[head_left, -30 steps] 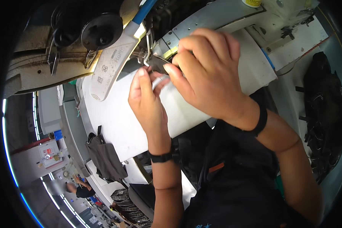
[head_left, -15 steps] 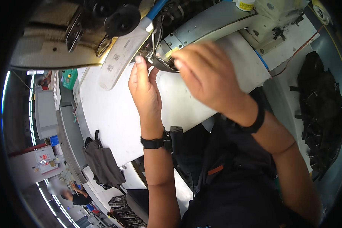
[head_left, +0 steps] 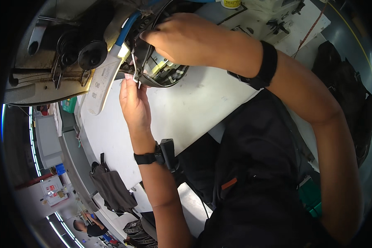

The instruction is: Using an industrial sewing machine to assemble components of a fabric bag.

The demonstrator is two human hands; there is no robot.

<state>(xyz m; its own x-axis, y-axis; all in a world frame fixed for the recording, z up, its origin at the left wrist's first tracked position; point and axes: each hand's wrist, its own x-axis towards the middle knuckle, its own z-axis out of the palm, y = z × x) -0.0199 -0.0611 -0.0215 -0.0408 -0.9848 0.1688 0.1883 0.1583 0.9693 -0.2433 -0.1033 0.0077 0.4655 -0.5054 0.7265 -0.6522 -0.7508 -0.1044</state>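
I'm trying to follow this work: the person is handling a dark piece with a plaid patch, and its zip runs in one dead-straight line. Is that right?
Not quite: the head view shows the zip curving, not running straight. The rest holds: a dark piece with a plaid patch is being handled.

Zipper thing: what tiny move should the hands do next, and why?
Maybe ease the left hand back a little. It reaches right up beside the machine's metal part, where the zipper curves close by. I can't tell whether they touch, so a bit more room seems safer.
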